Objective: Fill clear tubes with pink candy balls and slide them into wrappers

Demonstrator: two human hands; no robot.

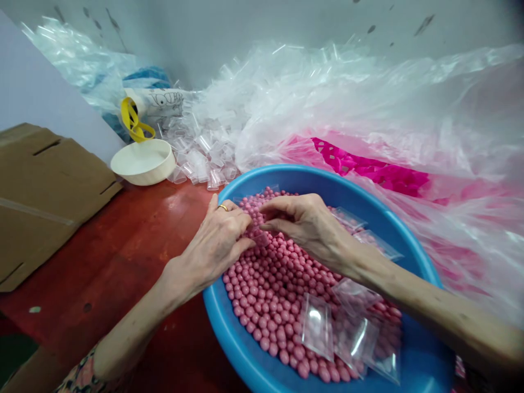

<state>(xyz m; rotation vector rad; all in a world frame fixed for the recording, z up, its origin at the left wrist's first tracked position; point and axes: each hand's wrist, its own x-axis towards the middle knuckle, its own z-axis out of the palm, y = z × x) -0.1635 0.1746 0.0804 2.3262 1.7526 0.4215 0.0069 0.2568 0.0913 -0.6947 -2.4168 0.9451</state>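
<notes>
My left hand [210, 243], with a gold ring [222, 208] on one finger, and my right hand [305, 226] meet above a blue plastic basin [327, 183]. Their fingertips pinch a small clear plastic bag [260, 236], which is hard to see against the beads. The basin holds a heap of glossy pink round beads [278, 289]. Several more small clear bags lie on the beads, one of them [317, 327] just below my right forearm. My forearms cross the basin's rim and hide part of the heap.
A red table [114, 256] carries the basin. Left of it lies a flattened cardboard sheet [49, 196]. Behind are a white bowl [143, 162], a yellow strap [133, 121], a pile of clear bags [200, 158], and crumpled clear plastic sheeting [327, 103] over a pink perforated strip [368, 169].
</notes>
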